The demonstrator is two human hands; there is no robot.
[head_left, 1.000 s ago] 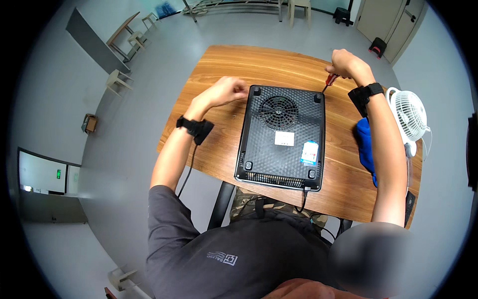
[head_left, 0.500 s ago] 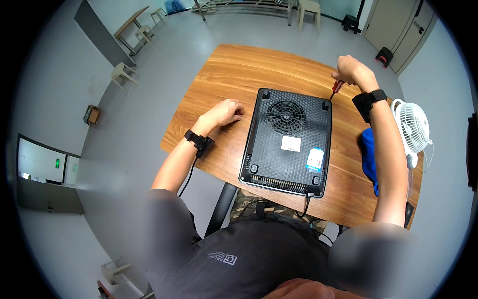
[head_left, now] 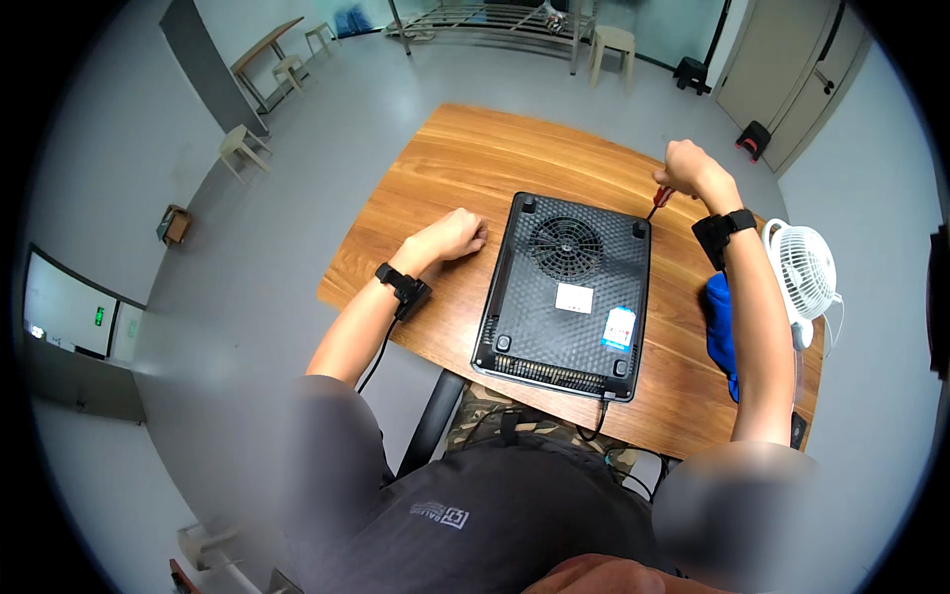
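A black induction cooker (head_left: 554, 317) lies upside down on the table, showing its round fan grille, rubber feet and stickers. In my right hand (head_left: 699, 172) is a screwdriver (head_left: 661, 198) with a red handle, gripped from above. Its shaft slants down to the foot at the cooker's far right corner; the exact spot of the tip is too small to tell. My left hand (head_left: 455, 236) rests on the wood left of the cooker, apart from it, with fingers curled in. Whatever is inside those fingers, if anything, is hidden.
A wooden table (head_left: 426, 188) carries everything. On its right side are a blue cloth-like item (head_left: 719, 327) beneath my right forearm and a white fan (head_left: 802, 269). A black cord (head_left: 594, 434) leaves the cooker's near edge. Stools (head_left: 612, 45) stand on the floor beyond.
The whole view has shifted slightly, with the table lower in the picture. My right hand keeps the screwdriver at the same corner, and my left hand stays in place.
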